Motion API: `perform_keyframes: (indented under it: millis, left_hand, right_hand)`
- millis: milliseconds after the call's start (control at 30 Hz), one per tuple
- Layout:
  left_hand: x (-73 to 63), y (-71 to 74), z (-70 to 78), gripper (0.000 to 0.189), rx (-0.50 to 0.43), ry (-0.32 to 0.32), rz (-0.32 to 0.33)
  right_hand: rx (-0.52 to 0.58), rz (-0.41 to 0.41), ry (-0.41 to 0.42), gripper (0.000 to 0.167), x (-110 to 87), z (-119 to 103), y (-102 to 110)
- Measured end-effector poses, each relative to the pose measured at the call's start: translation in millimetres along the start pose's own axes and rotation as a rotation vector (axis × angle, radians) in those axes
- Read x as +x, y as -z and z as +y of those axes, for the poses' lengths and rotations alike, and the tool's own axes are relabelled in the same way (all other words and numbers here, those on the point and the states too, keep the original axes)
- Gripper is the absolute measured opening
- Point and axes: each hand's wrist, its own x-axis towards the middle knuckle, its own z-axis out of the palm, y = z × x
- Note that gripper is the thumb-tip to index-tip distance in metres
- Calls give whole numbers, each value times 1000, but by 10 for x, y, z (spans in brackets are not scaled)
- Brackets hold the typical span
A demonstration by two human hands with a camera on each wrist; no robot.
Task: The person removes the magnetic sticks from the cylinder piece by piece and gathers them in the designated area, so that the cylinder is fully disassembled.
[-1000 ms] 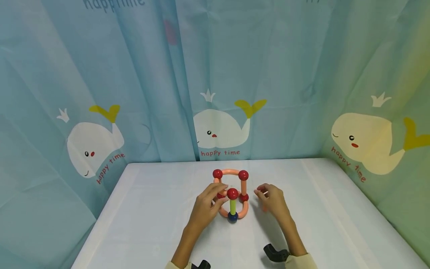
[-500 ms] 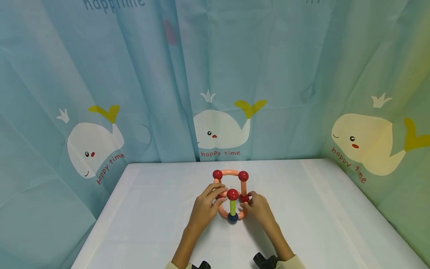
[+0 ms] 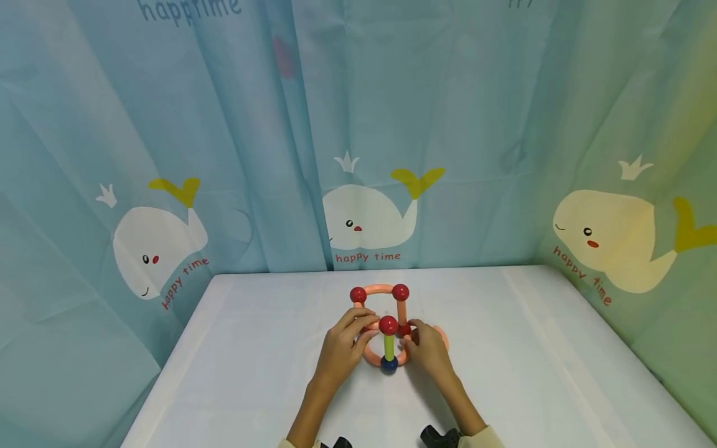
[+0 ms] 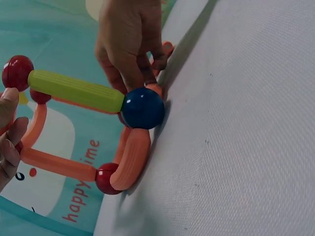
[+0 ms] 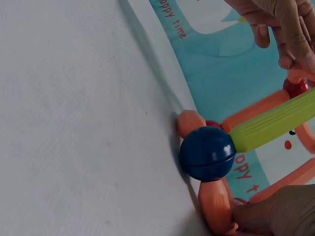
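Observation:
A ball-and-stick toy frame stands on the table, made of orange sticks and red balls. At its front a green stick rises upright from a blue ball to a red ball. My left hand pinches the curved orange stick beside that upper red ball. Low on the right side, my right hand grips the frame where a base stick meets a red ball. In the right wrist view its thumb lies against the orange base stick; the other fingers are mostly hidden.
A loose curved orange stick lies on the white table just right of my right hand. Behind the table hangs a blue curtain printed with whales. Black wrist devices sit near both sleeves.
My right hand has moved left onto the lower right of the frame and grips it there. The back of the frame has shifted slightly left. My left hand has barely moved.

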Motion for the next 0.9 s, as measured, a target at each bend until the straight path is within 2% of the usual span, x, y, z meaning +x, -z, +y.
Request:
perform_keyframes:
  millis: [233,433,533,667,800,900]
  left_hand:
    - [-5,18,-27,24,-5,-27,5]
    - [-6,27,-28,25,16,-3,-6]
    - [-6,37,-31,26,38,3,-6]
    - [6,48,-44,25,60,-9,1]
    - [14,49,-51,24,72,-26,13]
    - [15,48,-48,23,73,-34,16]
  right_hand:
    - [100,18,22,37,20,52,-34]
    - [-23,61,71,25,-29,-69,158]
    - [5,117,152,17,-57,-192,316]
    - [153,167,373,14,-86,-308,440]
    - [235,102,577,28,-101,-354,431]
    - [266,48,648,35,-113,-376,393]
